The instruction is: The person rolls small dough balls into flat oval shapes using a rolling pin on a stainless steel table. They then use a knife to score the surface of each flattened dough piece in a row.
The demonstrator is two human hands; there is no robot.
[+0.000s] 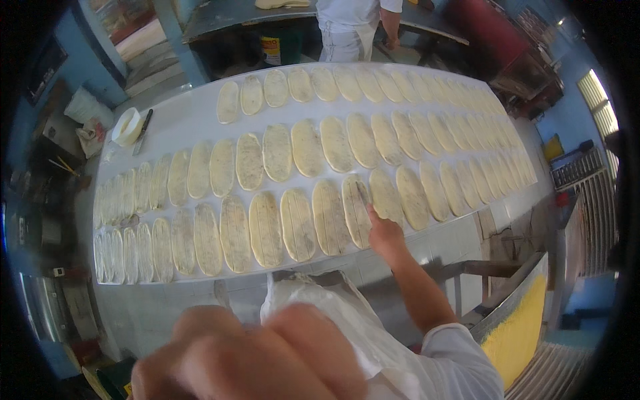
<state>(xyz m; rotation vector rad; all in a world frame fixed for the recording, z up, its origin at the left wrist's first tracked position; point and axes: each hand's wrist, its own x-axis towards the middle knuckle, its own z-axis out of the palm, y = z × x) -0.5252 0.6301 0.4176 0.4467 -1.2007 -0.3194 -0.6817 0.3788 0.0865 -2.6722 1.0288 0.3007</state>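
Note:
Flat oval pieces of dough lie in long rows on a white table (pixel 172 120). My right hand (pixel 386 232) holds a thin dark blade, its index finger stretched along it, over an oval dough piece (pixel 356 215) in the near row. Lengthwise lines mark that piece and those to its left; the dough piece just right of it (pixel 386 192) shows no clear line. Large and blurred at the bottom, close to the camera, is my left hand (pixel 250 350), its fingers bent; whether it holds anything cannot be seen.
A white plastic tub (pixel 127 127) and a dark-handled knife or scraper (pixel 144 131) are at the table's far left. Beyond the far edge a person in white (pixel 347 30) stands by a dark worktable (pixel 225 20). A yellow-faced panel (pixel 520 325) stands at lower right.

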